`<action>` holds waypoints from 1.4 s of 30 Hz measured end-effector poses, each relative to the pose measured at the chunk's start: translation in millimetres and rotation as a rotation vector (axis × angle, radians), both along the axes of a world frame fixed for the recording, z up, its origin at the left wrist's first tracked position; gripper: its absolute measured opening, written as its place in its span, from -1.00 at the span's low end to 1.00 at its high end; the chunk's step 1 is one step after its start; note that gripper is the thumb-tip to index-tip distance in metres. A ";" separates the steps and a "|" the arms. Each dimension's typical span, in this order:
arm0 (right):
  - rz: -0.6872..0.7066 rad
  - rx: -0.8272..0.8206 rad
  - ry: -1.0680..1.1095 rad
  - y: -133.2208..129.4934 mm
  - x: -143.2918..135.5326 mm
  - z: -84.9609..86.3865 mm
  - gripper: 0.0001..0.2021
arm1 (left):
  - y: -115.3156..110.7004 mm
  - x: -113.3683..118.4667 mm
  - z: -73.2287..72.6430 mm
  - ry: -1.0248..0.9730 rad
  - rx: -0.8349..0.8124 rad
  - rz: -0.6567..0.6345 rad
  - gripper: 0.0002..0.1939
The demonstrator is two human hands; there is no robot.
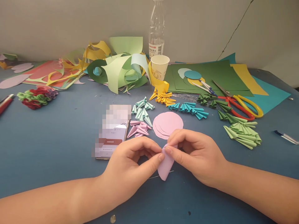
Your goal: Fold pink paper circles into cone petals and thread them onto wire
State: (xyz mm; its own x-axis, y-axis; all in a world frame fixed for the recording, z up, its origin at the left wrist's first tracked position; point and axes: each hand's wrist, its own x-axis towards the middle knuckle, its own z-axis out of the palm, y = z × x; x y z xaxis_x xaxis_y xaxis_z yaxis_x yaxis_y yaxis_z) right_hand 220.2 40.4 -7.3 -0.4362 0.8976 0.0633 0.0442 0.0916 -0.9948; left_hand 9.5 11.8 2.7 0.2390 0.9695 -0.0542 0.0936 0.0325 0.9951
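Observation:
A pink paper piece, partly rolled or folded, is held above the blue table between both hands. My left hand pinches its upper left edge with thumb and fingertips. On the other side, my right hand grips its top between thumb and fingers. Just behind the hands lies a stack of pink paper circles. Small pink paper cones sit to its left, with pale mint cones behind them. A phone with a lit, partly blurred screen lies beyond my left hand.
Yellow cones, teal cones and green cones lie around the circles. Scissors rest at the right near coloured sheets. A paper cup, a bottle and paper scraps stand at the back.

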 end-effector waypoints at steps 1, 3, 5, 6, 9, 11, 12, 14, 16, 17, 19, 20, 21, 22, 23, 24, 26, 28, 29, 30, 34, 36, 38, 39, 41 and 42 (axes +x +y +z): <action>-0.002 0.001 0.000 0.2 -0.1 -0.4 -0.87 | -0.3 0.0 -0.5 0.003 0.007 0.010 -0.95; -0.006 0.006 0.000 0.4 -0.1 -1.1 -0.86 | -0.9 0.2 -0.8 0.011 0.021 0.017 -0.93; -0.008 0.008 -0.001 0.3 0.1 -1.4 -0.86 | -1.1 0.4 -0.3 0.022 0.030 0.012 -0.92; -0.009 0.008 -0.004 0.2 0.2 -1.5 -0.86 | -1.0 0.5 0.1 0.031 0.032 0.009 -0.92; -0.010 0.016 -0.007 0.1 0.2 -1.4 -0.87 | -0.3 0.6 1.0 0.054 0.039 0.002 -0.91; -0.008 0.023 -0.009 0.0 0.2 -1.5 -0.87 | 0.2 0.3 1.5 0.064 0.043 -0.010 -0.92; -0.007 0.029 -0.012 -0.1 0.3 -1.5 -0.88 | 0.4 0.1 1.7 0.070 0.042 -0.017 -0.91; -0.009 0.040 -0.018 -0.3 0.7 -1.8 -0.90 | 0.5 -0.3 2.0 0.077 0.041 -0.025 -0.90; -0.010 0.049 -0.023 -0.4 1.1 -2.1 -0.91 | 0.6 -0.6 2.2 0.079 0.035 -0.031 -0.90; -0.011 0.051 -0.025 -0.4 1.3 -2.3 -0.91 | 0.6 -0.7 2.3 0.078 0.031 -0.032 -0.90; -0.012 0.060 -0.025 -0.3 1.5 -2.4 -0.92 | 0.7 -0.7 2.2 0.072 0.027 -0.033 -0.90; -0.014 0.065 -0.026 -0.2 1.5 -2.4 -0.92 | 0.7 -0.7 2.1 0.069 0.026 -0.034 -0.91; -0.014 0.071 -0.027 -0.1 1.4 -2.2 -0.92 | 0.7 -0.7 2.0 0.067 0.024 -0.033 -0.91; -0.014 0.076 -0.029 0.0 1.3 -2.0 -0.92 | 0.7 -0.6 2.0 0.066 0.020 -0.033 -0.91; -0.014 0.080 -0.032 0.2 1.2 -1.8 -0.92 | 0.7 -0.5 1.9 0.065 0.016 -0.033 -0.91; -0.013 0.084 -0.035 0.3 1.1 -1.5 -0.92 | 0.7 -0.4 1.9 0.062 0.011 -0.033 -0.91; -0.016 0.087 -0.041 0.6 0.8 -0.9 -0.92 | 0.7 -0.4 1.8 0.058 0.004 -0.032 -0.91; -0.018 0.088 -0.044 0.6 0.6 -0.3 -0.92 | 0.7 -0.7 1.5 0.054 0.001 -0.034 -0.91; -0.019 0.089 -0.045 0.6 0.6 0.0 -0.92 | 0.6 -1.0 1.3 0.052 0.002 -0.036 -0.91; -0.019 0.086 -0.048 0.4 0.6 0.1 -0.91 | 0.5 -1.2 0.9 0.051 0.001 -0.035 -0.92; -0.016 0.078 -0.046 -0.8 1.1 0.2 -0.89 | -0.8 -1.2 -0.9 0.030 -0.015 -0.024 -0.94; -0.017 0.069 -0.045 -1.2 1.3 0.0 -0.89 | -1.5 -0.6 -1.5 0.018 -0.022 -0.004 -0.97; -0.022 0.060 -0.047 -1.1 1.3 -0.2 -0.88 | -2.0 0.0 -1.7 0.011 -0.023 0.011 -0.98; -0.023 0.058 -0.048 -0.9 1.2 -0.2 -0.88 | -2.1 0.2 -1.7 0.008 -0.020 0.013 -0.98; -0.018 0.061 -0.050 -0.5 1.0 -0.2 -0.89 | -2.1 0.4 -1.7 0.006 -0.016 0.016 -0.98; -0.013 0.059 -0.051 -0.4 0.9 -0.1 -0.89 | -2.0 0.4 -1.8 0.011 -0.027 0.017 -0.98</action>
State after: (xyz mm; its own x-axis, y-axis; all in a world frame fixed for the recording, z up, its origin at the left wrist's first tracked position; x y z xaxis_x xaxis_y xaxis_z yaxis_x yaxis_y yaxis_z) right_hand 221.2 40.0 -7.4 -0.4283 0.8987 0.0943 0.0962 0.1492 -0.9841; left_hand 9.9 9.8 0.9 0.2214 0.9717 -0.0824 0.1035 0.0606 0.9928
